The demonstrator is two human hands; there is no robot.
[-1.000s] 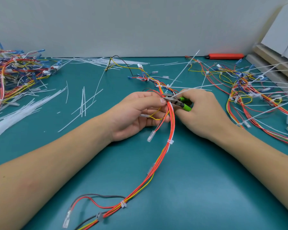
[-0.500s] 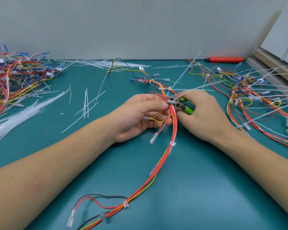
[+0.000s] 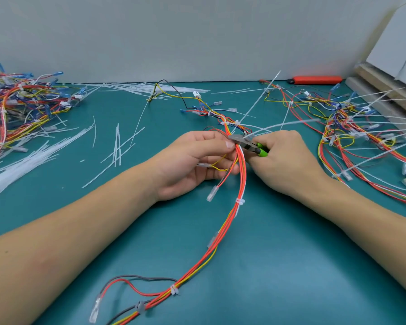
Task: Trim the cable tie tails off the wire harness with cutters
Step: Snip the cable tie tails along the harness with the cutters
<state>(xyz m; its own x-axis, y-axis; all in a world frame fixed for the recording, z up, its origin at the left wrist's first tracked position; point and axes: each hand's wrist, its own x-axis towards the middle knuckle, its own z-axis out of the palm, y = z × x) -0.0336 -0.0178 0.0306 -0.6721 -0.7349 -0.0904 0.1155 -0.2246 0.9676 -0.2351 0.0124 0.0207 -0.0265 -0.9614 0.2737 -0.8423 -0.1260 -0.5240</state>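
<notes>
**Cutters at a cable tie on the held harness**

At the far left of the teal table [image 3: 279, 266] lies a tangled heap of harnesses [image 3: 21, 106], and near it a spread of loose white cut tails [image 3: 28, 160]; a few more strips [image 3: 117, 146] lie toward the middle. The left hand [image 3: 192, 160] curls its fingers around the wire harness [image 3: 230, 221], the thumb pressed on the bundle just beside the cutter head. From that grip the red, orange and yellow wires run toward the near edge, bound by white ties, and the far end trails off toward the wall. The right hand [image 3: 284, 160] grips the green handles of the cutters [image 3: 246, 143], whose grey head touches the bundle where a long white cable tie tail [image 3: 288, 124] sticks out to the right; whether the blades are closed on it cannot be told. Farther right sits another pile of harnesses [image 3: 361, 137] with long untrimmed tails, and a red tool [image 3: 317, 80] lies by the wall.
</notes>
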